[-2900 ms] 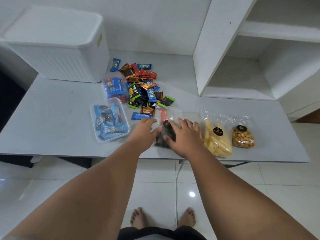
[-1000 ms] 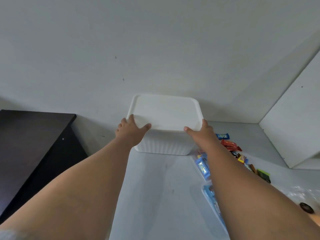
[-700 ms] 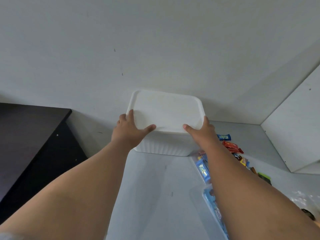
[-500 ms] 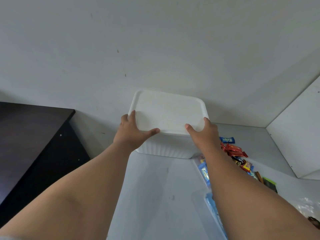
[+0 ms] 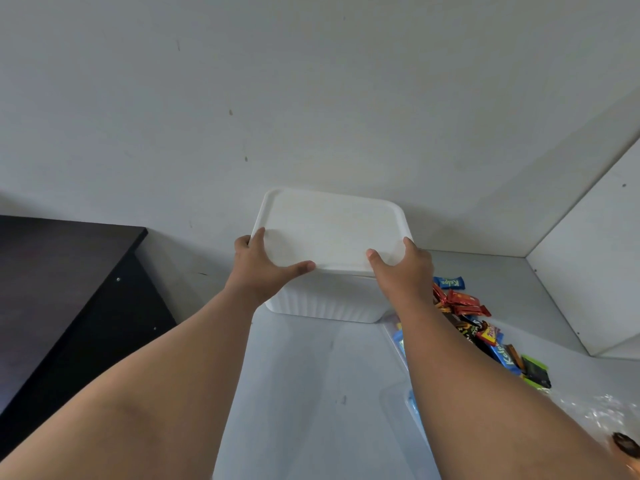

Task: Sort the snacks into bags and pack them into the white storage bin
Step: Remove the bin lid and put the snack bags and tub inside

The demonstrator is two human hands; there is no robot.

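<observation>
The white storage bin with ribbed walls stands at the back of the grey table, against the wall. Its flat white lid sits on top. My left hand grips the lid's near left corner, thumb on top. My right hand grips the near right corner the same way. To the right lies a pile of wrapped snack bars in red, blue, black and green. Clear bags holding blue snacks lie partly hidden behind my right forearm.
A dark brown cabinet stands left of the grey table. A white shelf panel rises at the right. A clear plastic bag and a dark-labelled snack bag lie at the lower right edge.
My hands left the snack bags at the table's front and took hold of the bin lid's near corners. In the last second the grip has stayed, and the view has shifted slightly.
</observation>
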